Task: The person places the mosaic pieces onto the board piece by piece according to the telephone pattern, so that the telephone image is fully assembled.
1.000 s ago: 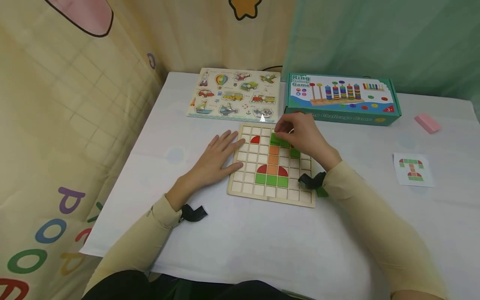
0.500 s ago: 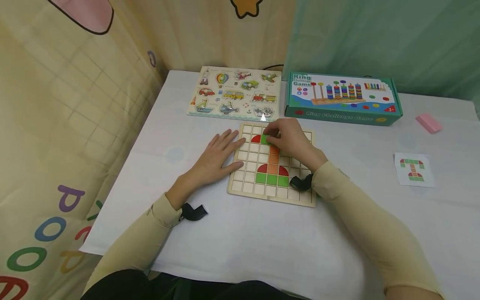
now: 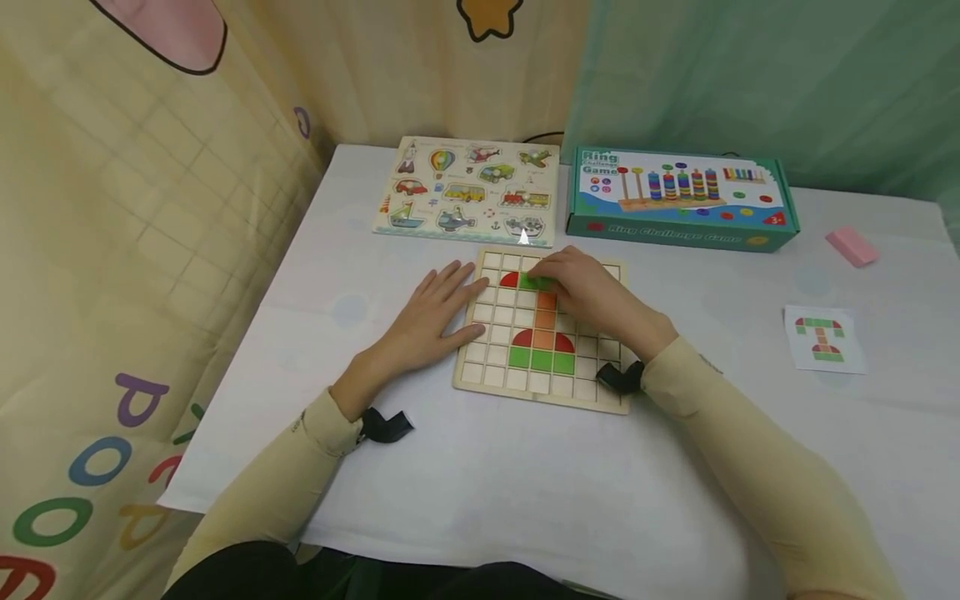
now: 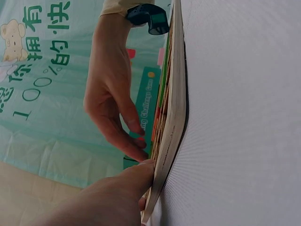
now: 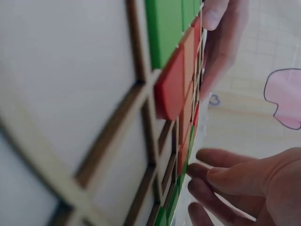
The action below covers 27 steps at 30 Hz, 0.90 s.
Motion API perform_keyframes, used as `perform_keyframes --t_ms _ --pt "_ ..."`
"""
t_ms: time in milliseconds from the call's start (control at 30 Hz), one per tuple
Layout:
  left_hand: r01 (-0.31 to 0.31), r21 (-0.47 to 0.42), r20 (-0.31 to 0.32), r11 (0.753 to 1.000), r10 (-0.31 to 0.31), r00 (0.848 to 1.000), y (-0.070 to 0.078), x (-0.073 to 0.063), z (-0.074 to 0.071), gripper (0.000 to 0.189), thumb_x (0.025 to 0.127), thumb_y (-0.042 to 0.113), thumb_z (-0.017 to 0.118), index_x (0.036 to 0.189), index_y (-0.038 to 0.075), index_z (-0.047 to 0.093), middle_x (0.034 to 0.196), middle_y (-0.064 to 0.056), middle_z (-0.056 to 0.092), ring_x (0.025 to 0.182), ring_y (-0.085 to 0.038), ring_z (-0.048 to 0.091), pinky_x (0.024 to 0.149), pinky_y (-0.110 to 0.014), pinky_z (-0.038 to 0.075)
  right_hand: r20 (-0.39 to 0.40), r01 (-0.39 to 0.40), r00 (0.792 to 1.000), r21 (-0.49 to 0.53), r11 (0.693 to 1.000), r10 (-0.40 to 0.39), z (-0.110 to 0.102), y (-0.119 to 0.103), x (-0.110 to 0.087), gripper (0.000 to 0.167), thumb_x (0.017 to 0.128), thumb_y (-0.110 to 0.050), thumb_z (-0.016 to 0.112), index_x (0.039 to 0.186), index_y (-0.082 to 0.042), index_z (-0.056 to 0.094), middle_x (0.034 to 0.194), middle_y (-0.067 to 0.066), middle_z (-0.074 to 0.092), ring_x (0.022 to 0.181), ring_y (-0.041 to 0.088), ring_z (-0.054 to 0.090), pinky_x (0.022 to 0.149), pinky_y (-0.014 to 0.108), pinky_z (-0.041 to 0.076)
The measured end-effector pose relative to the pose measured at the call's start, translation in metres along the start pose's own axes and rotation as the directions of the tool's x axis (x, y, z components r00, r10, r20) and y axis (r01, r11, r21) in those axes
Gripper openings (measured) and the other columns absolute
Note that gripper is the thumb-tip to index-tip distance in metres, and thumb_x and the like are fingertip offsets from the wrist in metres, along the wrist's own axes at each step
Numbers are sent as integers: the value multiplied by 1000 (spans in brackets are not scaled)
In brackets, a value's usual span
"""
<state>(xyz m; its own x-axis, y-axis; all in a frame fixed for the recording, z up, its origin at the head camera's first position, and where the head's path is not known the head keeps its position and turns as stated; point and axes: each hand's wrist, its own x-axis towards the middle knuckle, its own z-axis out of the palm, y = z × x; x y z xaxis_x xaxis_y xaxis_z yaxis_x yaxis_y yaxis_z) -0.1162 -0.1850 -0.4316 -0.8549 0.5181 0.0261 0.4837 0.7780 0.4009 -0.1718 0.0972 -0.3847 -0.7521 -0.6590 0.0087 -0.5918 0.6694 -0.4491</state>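
Observation:
In the head view, a wooden grid board (image 3: 475, 372) lies on the table. My left hand (image 3: 431, 321) rests beside its left edge with fingers spread, and its thumb (image 4: 141, 172) touches the rim in the left wrist view. My right hand (image 3: 600, 293) is over the board's upper part, its fingertips right at a green tile (image 3: 529, 282). No piece shows between its fingers (image 5: 221, 157). Left of that tile sits a red quarter-round piece (image 3: 509, 280). Orange tiles (image 3: 545, 318) run down to two red quarter-rounds (image 3: 564, 342) and a row of green tiles (image 3: 541, 360).
A picture card (image 3: 826, 340) with a similar coloured figure and a pink block (image 3: 852, 247) lie to the right. Behind the board are a vehicle picture puzzle (image 3: 467, 192) and a green Ring Challenge Game box (image 3: 682, 200).
My right hand has moved left along the upper row and set a green tile beside the red quarter-round. Its fingers have since loosened. My left hand has stayed put.

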Motion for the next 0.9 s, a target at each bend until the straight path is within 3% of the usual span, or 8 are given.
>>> perform_keyframes --t_ms 267,433,600,900 --pt "-2 -2 -12 1000 2 1000 1 0 -2 72 105 46 59 166 16 35 176 -13 20 165 -34 8 134 -54 4 -8 4 1000 48 999 -3 -2 3 -8 28 104 2 57 129 -1 71 131 15 71 127 33 59 114 50 48" --pt "0 -11 -6 1000 0 1000 2 0 -1 72 105 46 60 166 15 35 176 -13 20 165 -34 8 134 -54 4 -34 -34 999 90 995 37 -7 8 -22 29 103 1 59 130 -1 70 132 17 70 130 35 57 113 54 48" --pt "-3 -5 -17 1000 3 1000 0 1 0 73 105 47 60 166 16 34 176 -13 20 165 -33 8 134 -52 3 -106 -91 989 109 990 103 -20 21 -47 27 102 -1 65 128 2 71 126 20 72 121 38 64 104 57 53" --pt "-9 -3 -14 1000 9 1000 -1 0 1 73 105 48 60 166 16 34 176 -14 20 165 -34 9 134 -53 4 -124 -145 978 160 976 166 -25 37 -112 26 99 -10 75 124 -5 74 118 9 76 103 26 70 92 53 60"
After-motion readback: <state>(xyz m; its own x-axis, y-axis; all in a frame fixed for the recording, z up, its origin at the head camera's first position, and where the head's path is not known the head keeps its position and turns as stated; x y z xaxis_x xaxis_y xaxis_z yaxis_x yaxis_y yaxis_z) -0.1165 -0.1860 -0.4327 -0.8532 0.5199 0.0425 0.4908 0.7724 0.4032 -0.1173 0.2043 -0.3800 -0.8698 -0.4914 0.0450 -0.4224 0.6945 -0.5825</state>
